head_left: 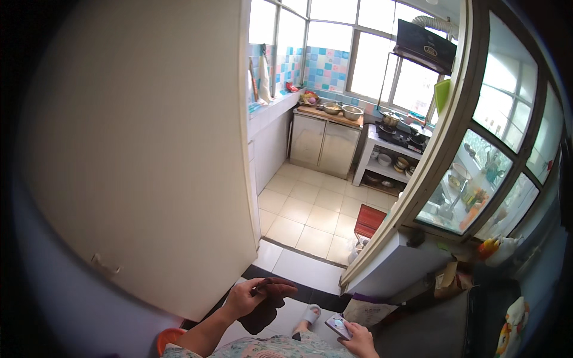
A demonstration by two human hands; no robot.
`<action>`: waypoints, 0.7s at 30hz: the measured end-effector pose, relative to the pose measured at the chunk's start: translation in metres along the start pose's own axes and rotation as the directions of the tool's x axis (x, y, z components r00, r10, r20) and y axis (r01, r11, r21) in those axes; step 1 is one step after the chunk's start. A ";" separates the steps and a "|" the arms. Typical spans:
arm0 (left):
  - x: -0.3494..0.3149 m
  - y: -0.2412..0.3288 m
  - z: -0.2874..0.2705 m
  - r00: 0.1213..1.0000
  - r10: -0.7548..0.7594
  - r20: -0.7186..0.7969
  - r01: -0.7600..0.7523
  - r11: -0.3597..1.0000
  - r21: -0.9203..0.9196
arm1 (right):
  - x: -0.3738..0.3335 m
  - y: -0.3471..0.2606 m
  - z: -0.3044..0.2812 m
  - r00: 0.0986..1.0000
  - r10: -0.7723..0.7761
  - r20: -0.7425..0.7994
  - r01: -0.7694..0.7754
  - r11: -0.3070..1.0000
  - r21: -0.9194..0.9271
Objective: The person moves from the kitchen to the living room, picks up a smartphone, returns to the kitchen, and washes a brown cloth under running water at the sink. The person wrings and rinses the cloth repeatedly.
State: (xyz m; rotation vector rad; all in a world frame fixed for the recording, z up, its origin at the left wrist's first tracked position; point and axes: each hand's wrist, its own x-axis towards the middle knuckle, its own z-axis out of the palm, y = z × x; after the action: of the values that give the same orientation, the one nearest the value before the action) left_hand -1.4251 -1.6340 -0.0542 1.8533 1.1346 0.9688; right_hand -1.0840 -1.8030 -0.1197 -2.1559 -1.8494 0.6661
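My left hand [243, 298] is closed round a bunched dark brown cloth [261, 313], which hangs down in front of me at the lower middle. To the right and lower, my right hand [358, 341] grips a phone [338, 326] in a pale purple case with a round light-coloured piece on its back. Between the two hands, my foot in a light slipper [313, 313] shows on the floor tiles. The fingers under the phone are partly hidden.
A cream door [137, 149] stands open at left. An orange-red basin [170, 341] is by its foot. Beyond the doorway are a red stool [370, 221], a cabinet [322, 140] with metal bowls, and a stove [397, 138]. A paper bag [365, 309] stands at right.
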 end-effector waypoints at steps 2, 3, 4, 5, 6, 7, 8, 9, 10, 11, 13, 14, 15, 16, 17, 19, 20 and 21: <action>0.045 -0.014 0.007 1.000 0.006 -0.022 -0.007 0.999 -0.037 | 0.055 0.012 -0.012 0.996 -0.053 -0.066 0.049 0.997 -0.061; 0.071 -0.020 0.012 1.000 0.009 -0.026 -0.010 0.999 -0.048 | 0.086 0.017 -0.019 0.992 -0.077 -0.098 0.068 0.994 -0.084; 0.095 -0.027 0.015 0.999 0.002 -0.042 -0.004 0.999 -0.044 | 0.117 0.020 -0.028 0.984 -0.104 -0.143 0.102 0.995 -0.017; 0.116 -0.031 0.015 0.998 -0.001 -0.070 -0.001 0.999 -0.035 | 0.151 0.023 -0.034 0.978 -0.119 -0.170 0.125 0.992 0.028; 0.143 -0.033 0.020 0.997 -0.006 -0.076 0.003 0.999 -0.036 | 0.184 0.028 -0.043 0.983 -0.107 -0.150 0.106 0.994 -0.015; 0.172 -0.031 0.024 0.998 -0.018 -0.059 0.016 0.999 -0.035 | 0.216 0.033 -0.054 0.987 -0.097 -0.131 0.089 0.994 -0.060; 0.199 -0.028 0.026 0.998 -0.042 -0.041 0.041 0.999 -0.025 | 0.245 0.033 -0.061 0.979 -0.132 -0.155 0.122 0.990 -0.076; 0.228 -0.025 0.028 0.998 -0.052 -0.032 0.052 0.998 -0.021 | 0.277 0.031 -0.074 0.966 -0.175 -0.191 0.157 0.982 -0.104; 0.256 -0.028 0.032 0.999 -0.011 -0.046 0.009 0.999 -0.033 | 0.309 0.028 -0.086 0.949 -0.219 -0.227 0.192 0.972 -0.134; 0.279 -0.033 0.035 0.998 0.015 -0.059 -0.017 0.999 -0.044 | 0.341 0.025 -0.093 0.947 -0.238 -0.215 0.222 0.971 -0.093; 0.320 -0.037 0.044 0.998 0.025 -0.057 -0.031 0.994 -0.105 | 0.398 0.020 -0.108 0.945 -0.270 -0.182 0.270 0.962 -0.027; 0.345 -0.032 0.047 0.999 0.013 -0.043 -0.019 0.989 -0.146 | 0.424 0.018 -0.116 0.955 -0.255 -0.151 0.268 0.961 0.068; 0.368 -0.029 0.048 0.999 0.008 -0.039 -0.015 0.984 -0.178 | 0.451 0.014 -0.124 0.959 -0.253 -0.127 0.272 0.948 0.164; 0.391 -0.037 0.049 0.999 0.007 -0.039 -0.015 0.977 -0.211 | 0.477 0.009 -0.133 0.962 -0.254 -0.102 0.272 0.927 0.258; 0.411 -0.048 0.050 0.999 -0.001 -0.049 -0.010 0.973 -0.232 | 0.505 0.001 -0.139 0.979 -0.196 -0.060 0.203 0.896 0.395; 0.453 -0.065 0.051 0.999 -0.026 -0.025 0.018 0.962 -0.273 | 0.556 -0.009 -0.150 0.996 -0.076 0.054 0.026 0.787 0.617; 0.481 -0.066 0.051 0.999 -0.033 0.008 0.034 0.956 -0.290 | 0.589 0.003 -0.135 0.991 -0.125 -0.051 0.123 0.681 0.721; 0.508 -0.067 0.051 0.998 -0.041 0.042 0.052 0.951 -0.305 | 0.614 0.014 -0.128 0.996 -0.091 0.007 0.047 0.582 0.812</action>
State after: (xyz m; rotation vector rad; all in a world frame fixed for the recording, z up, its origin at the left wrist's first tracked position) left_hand -1.2409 -1.1538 -0.0245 1.5806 0.9426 1.0186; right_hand -0.9479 -1.1910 -0.1326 -1.4287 -1.2185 1.2537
